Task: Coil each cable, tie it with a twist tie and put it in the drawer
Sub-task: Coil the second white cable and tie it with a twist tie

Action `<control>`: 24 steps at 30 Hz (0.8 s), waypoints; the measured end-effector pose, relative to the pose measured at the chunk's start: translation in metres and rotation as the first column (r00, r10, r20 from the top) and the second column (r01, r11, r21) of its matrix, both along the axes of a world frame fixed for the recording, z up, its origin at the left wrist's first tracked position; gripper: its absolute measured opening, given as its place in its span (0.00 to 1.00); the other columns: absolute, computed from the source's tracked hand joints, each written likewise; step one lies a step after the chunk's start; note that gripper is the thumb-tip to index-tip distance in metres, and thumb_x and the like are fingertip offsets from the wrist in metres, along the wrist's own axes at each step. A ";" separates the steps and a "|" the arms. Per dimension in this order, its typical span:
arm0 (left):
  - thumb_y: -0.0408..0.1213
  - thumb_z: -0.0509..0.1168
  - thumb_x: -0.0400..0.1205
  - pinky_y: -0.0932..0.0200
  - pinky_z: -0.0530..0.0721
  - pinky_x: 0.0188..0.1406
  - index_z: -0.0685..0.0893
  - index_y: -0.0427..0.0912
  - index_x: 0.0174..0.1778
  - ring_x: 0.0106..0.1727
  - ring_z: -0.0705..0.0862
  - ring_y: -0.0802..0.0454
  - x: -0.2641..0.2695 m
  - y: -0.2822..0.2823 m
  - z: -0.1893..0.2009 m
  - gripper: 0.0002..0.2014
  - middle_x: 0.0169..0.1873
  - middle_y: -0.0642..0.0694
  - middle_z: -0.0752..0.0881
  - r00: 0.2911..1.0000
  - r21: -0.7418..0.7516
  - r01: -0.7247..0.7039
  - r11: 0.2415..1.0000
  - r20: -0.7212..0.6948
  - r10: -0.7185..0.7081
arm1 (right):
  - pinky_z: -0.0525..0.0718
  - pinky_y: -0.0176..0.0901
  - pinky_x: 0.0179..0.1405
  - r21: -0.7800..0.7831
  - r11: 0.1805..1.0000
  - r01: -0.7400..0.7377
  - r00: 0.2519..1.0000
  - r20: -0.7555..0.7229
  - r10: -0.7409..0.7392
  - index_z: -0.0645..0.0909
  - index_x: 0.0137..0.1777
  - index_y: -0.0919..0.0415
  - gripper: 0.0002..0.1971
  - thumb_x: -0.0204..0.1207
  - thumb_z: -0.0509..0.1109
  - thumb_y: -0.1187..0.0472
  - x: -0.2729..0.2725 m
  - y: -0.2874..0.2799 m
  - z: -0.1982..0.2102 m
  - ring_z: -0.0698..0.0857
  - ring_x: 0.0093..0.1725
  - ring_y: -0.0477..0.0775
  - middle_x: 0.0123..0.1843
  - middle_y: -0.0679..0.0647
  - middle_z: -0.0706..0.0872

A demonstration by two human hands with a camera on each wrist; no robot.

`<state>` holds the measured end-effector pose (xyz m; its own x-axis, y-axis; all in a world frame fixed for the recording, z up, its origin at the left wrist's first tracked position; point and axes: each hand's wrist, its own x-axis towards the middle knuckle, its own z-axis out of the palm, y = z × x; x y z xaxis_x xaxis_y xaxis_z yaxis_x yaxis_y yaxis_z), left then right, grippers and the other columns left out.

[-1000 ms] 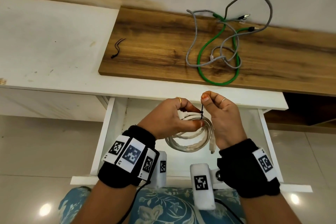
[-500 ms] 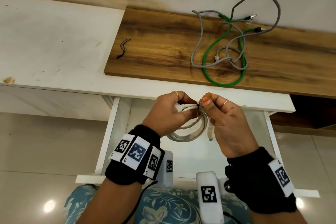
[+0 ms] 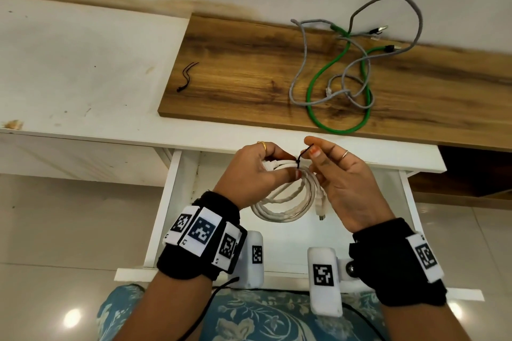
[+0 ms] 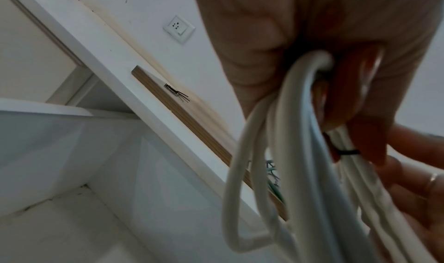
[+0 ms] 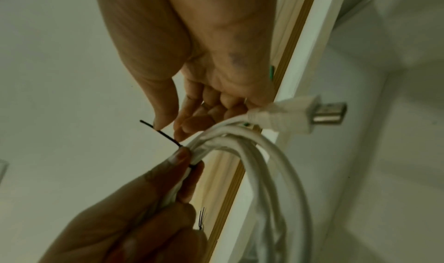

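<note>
**Tying the white cable over the open drawer**

I hold a coiled white cable point(image 3: 288, 196) in the air above the open drawer point(image 3: 177, 202), between my two hands. My left hand point(image 3: 249, 174) grips the top of the coil, thumb and fingers curled around the bundled strands. A black twist tie point(image 3: 300, 159) wraps those strands just beside my left thumb, and my right hand point(image 3: 349, 180) pinches its free end between thumb and forefinger, with the end pointing up and away from the coil. The coil hangs downward from my grip, its loops oval, and its USB plug point(image 5: 319, 113) dangles at the right side, pointing down into the drawer. My hands and the coil hide much of the drawer floor.

Beyond the drawer, on the table, a wooden board point(image 3: 249, 77) carries a spare black twist tie point(image 3: 187, 76) near its left end. A gray cable point(image 3: 346, 63) and a green cable point(image 3: 338, 86) lie loose and tangled together toward the right.
</note>
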<state>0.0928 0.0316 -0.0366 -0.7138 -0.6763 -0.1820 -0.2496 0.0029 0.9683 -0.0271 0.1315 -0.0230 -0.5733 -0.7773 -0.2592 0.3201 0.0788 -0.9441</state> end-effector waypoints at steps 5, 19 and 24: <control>0.39 0.78 0.71 0.65 0.73 0.38 0.87 0.49 0.43 0.36 0.81 0.68 0.000 -0.001 -0.002 0.08 0.38 0.59 0.86 0.999 -0.013 0.012 1.000 0.032 -0.012 | 0.82 0.29 0.41 0.042 0.998 -0.056 0.983 -0.170 0.063 0.86 0.50 0.59 0.07 0.76 0.68 0.68 0.003 0.000 -0.004 0.87 0.40 0.40 0.38 0.45 0.90; 0.40 0.78 0.70 0.81 0.71 0.44 0.75 0.52 0.50 0.54 0.76 0.65 0.002 0.002 -0.001 0.19 0.45 0.63 0.79 0.959 -0.200 0.235 0.951 0.206 -0.193 | 0.83 0.29 0.43 0.170 0.985 0.020 0.973 -0.228 0.020 0.84 0.42 0.58 0.06 0.77 0.69 0.70 0.002 -0.007 -0.029 0.86 0.40 0.43 0.39 0.51 0.88; 0.45 0.78 0.70 0.81 0.71 0.43 0.77 0.51 0.51 0.55 0.78 0.61 0.003 0.002 -0.004 0.18 0.49 0.55 0.83 0.949 -0.231 0.258 0.938 0.240 -0.203 | 0.81 0.25 0.39 0.211 0.977 -0.003 0.980 -0.193 0.045 0.84 0.42 0.59 0.06 0.77 0.69 0.70 0.004 -0.007 -0.031 0.86 0.38 0.39 0.40 0.50 0.88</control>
